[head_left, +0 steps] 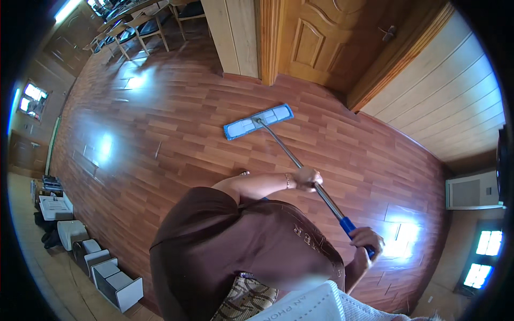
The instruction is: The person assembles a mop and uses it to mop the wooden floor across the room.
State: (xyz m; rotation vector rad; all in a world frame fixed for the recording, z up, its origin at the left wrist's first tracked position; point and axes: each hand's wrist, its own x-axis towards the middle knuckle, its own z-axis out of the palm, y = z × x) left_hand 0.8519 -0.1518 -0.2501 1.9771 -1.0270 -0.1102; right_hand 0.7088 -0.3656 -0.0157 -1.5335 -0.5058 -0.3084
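A flat mop [258, 121] with a wide white plate and blue fringe lies on the wood-look floor [193, 160], ahead of me. Its metal pole slants back toward my right side and ends in a blue grip [347, 224]. My left hand [306, 178] is wrapped round the middle of the pole, a bracelet at its wrist. Lower and farther right, my right hand [367, 244] closes round the blue grip near its end. The mop head rests flat, just short of the doorway.
A closed wooden door [334, 45] stands ahead, beside a panelled wall [428, 91]. Chairs [144, 32] stand round a table at the far left. White and dark cabinets [115, 283] line the left side. A white unit [472, 191] stands at the right wall.
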